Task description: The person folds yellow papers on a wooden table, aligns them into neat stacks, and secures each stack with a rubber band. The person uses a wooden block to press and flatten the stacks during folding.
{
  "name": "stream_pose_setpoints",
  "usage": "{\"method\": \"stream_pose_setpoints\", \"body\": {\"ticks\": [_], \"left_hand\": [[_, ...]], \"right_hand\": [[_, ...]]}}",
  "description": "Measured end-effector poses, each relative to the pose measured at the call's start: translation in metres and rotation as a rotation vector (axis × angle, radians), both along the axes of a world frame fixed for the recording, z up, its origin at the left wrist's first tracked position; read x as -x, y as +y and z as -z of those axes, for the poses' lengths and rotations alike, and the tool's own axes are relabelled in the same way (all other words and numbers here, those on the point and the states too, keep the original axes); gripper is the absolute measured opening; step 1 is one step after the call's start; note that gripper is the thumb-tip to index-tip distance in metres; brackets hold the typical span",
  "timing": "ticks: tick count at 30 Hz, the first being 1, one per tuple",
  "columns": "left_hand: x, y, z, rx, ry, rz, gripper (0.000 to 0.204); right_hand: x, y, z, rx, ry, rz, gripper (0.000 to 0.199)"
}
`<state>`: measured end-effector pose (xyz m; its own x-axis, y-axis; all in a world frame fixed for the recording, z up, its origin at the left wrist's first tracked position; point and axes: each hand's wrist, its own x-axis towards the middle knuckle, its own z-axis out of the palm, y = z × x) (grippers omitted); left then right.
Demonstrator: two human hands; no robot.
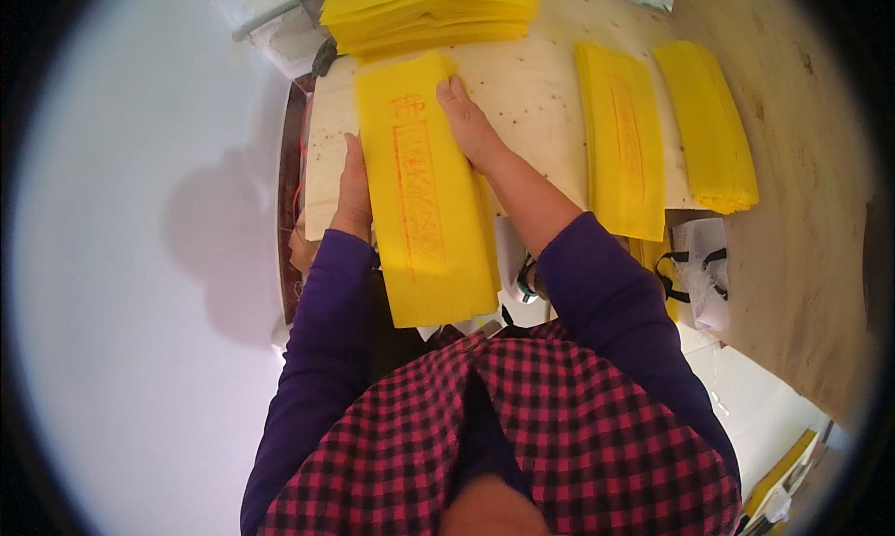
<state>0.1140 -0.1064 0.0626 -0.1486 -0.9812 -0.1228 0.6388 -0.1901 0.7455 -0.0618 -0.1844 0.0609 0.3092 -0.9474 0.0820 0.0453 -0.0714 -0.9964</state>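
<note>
A long stack of yellow paper [392,228] with red printing on its top sheet lies lengthwise in front of me, its near end reaching past the table's front edge. My left hand [353,189] presses along its left side, thumb pointing up and the other fingers hidden. Against the right side, near the far end, rests my right hand [469,126], its fingertips at the stack's upper right edge. Between both hands the stack is held upright on neither end; it lies roughly flat.
Behind it sits a thick pile of yellow paper [429,19] on the pale wooden table [522,98]. To the right lie a printed yellow stack [620,144] and a plain yellow stack [709,126]. A wooden panel [783,256] stands at right, a white wall [140,256] at left. A white bag [701,270] with black straps hangs below.
</note>
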Motion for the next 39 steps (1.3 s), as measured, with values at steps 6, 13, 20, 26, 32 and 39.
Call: {"method": "stream_pose_setpoints", "body": {"ticks": [6,13,20,26,32,39], "left_hand": [[-0.001,0.0,0.002,0.189,-0.211,-0.058,0.062],[-0.006,-0.01,0.011,0.225,-0.394,-0.122,0.062],[-0.001,-0.028,0.025,0.289,-0.563,-0.147,0.066],[-0.02,0.018,0.019,0.096,-0.309,-0.232,0.068],[-0.011,0.117,0.036,-0.063,-0.296,-0.268,0.067],[0.0,0.157,0.099,-0.444,-0.283,-0.24,0.069]], "right_hand": [[0.006,0.003,-0.002,-0.028,-0.004,0.037,0.083],[0.026,0.004,0.02,-0.232,-0.219,0.023,0.072],[0.027,0.004,0.038,-0.406,-0.34,-0.029,0.075],[0.032,0.045,0.007,-0.176,-0.122,0.208,0.07],[0.071,0.104,0.018,-0.231,-0.104,0.158,0.071],[0.076,0.22,0.026,-0.545,-0.053,0.203,0.071]]}}
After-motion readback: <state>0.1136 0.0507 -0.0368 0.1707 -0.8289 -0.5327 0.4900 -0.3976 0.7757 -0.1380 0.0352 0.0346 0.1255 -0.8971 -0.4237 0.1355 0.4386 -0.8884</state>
